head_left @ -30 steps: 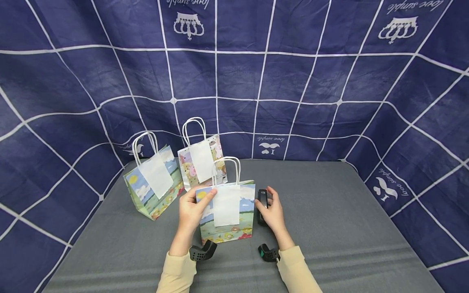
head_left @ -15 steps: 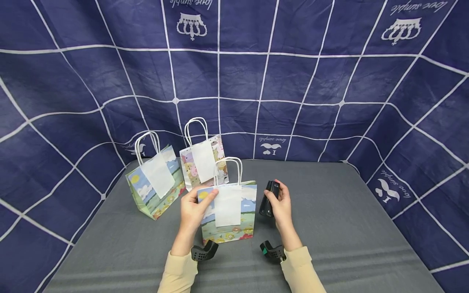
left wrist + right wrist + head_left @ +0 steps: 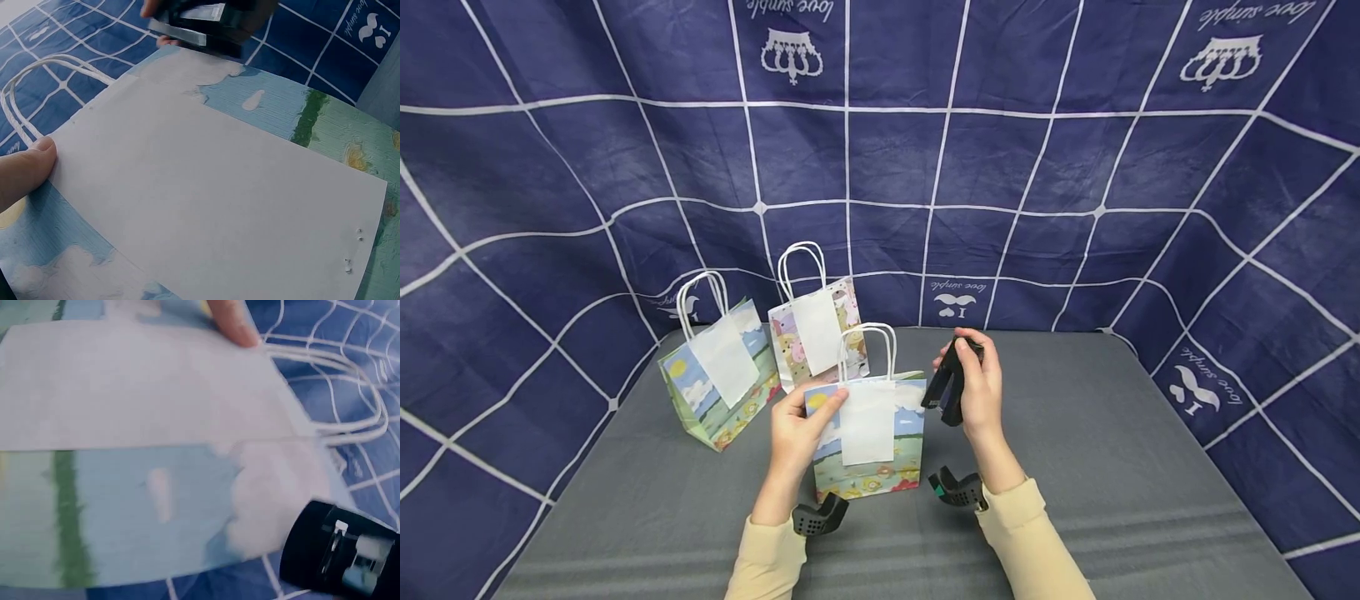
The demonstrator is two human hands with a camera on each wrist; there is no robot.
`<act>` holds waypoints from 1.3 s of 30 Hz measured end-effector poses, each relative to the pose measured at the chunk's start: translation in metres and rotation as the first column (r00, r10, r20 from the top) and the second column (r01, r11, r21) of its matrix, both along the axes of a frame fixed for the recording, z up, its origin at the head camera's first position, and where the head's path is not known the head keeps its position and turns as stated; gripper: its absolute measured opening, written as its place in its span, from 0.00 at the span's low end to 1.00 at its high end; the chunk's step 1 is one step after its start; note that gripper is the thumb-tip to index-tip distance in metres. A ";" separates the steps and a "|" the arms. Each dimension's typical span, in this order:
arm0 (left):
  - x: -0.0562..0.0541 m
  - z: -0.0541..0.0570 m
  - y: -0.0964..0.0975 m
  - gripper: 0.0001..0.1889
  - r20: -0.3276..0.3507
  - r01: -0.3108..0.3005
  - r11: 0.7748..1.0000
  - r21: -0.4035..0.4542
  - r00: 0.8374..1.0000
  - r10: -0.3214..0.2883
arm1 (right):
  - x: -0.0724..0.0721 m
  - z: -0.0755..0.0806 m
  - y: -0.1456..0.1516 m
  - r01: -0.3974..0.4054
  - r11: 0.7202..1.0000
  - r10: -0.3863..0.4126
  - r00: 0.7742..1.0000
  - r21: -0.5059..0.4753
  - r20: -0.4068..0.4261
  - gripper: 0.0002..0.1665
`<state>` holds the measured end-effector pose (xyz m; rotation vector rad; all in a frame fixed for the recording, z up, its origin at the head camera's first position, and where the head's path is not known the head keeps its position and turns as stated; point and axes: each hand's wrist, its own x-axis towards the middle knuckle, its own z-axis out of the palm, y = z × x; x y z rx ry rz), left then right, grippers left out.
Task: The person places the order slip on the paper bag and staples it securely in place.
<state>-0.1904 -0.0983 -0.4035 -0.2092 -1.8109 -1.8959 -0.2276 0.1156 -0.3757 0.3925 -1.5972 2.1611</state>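
Observation:
My left hand (image 3: 797, 425) pinches the upper left edge of a paper gift bag (image 3: 907, 433), its thumb (image 3: 28, 169) on the front by the corner of a white paper sheet (image 3: 868, 425). The bag stands upright, printed with sky and flowers, and has white cord handles (image 3: 891, 350). Beside its upper right corner, my right hand (image 3: 981, 392) grips a black stapler (image 3: 951, 392) whose two arms are spread apart. In the right wrist view, the stapler's end (image 3: 337, 550) is close to the bag's top edge. Small raised marks (image 3: 359, 234) dot the sheet's lower end.
A second landscape-print bag (image 3: 700, 400) stands at the left. Behind the held bag is another with cartoon animals (image 3: 846, 312). Both carry white sheets. A grey cloth (image 3: 1112, 433) covers the table, and a blue gridded curtain (image 3: 1000, 167) encloses the back and sides.
My right hand has lifted the stapler from beside the bag, moving up and slightly right, and turned it so its spread arms point down and left. The left hand keeps its pinch on the bag.

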 end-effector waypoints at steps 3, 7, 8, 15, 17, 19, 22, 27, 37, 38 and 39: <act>-0.006 -0.010 -0.001 0.06 -0.005 -0.005 1.000 0.002 1.000 0.005 | 0.001 0.010 -0.006 -0.040 0.999 0.041 0.996 0.010 -0.078 0.17; -0.014 -0.021 -0.002 0.07 -0.006 -0.012 1.000 0.006 1.000 0.012 | 0.002 0.020 -0.011 -0.052 0.996 0.062 0.989 0.075 -0.131 0.19; -0.014 -0.022 -0.003 0.07 -0.011 -0.013 1.000 0.005 1.000 0.013 | 0.002 0.022 -0.012 -0.053 0.995 0.065 0.988 0.090 -0.141 0.19; -0.015 -0.024 -0.003 0.06 -0.039 -0.013 1.000 -0.001 0.999 0.013 | 0.002 0.034 -0.023 0.047 0.970 0.006 0.976 0.239 -0.217 0.16; -0.014 -0.023 -0.003 0.06 -0.026 -0.016 1.000 0.003 1.000 0.016 | 0.002 0.037 -0.027 0.099 0.952 -0.025 0.968 0.288 -0.250 0.15; -0.013 -0.022 -0.002 0.05 -0.013 -0.019 1.000 0.005 1.000 0.019 | 0.002 0.038 -0.030 0.167 0.925 -0.065 0.955 0.342 -0.290 0.15; -0.007 -0.013 0.000 0.05 -0.014 -0.030 0.999 -0.010 0.999 0.030 | 0.001 0.039 -0.036 0.274 0.871 -0.124 0.926 0.407 -0.356 0.15; 0.001 -0.001 0.003 0.06 -0.022 -0.039 0.999 -0.025 0.999 0.038 | 0.000 0.038 -0.044 0.398 0.788 -0.184 0.880 0.469 -0.437 0.23; 0.000 -0.001 0.003 0.05 -0.092 -0.046 0.998 -0.037 0.995 0.043 | -0.002 0.033 -0.063 0.585 0.624 -0.257 0.779 0.517 -0.572 0.28; 0.000 -0.001 0.003 0.05 -0.103 -0.043 0.999 -0.033 0.994 0.040 | -0.002 0.032 -0.065 0.597 0.614 -0.261 0.772 0.517 -0.580 0.28; 0.000 -0.001 0.003 0.05 -0.112 -0.038 0.999 -0.029 0.993 0.035 | -0.003 0.031 -0.066 0.606 0.604 -0.266 0.766 0.518 -0.585 0.28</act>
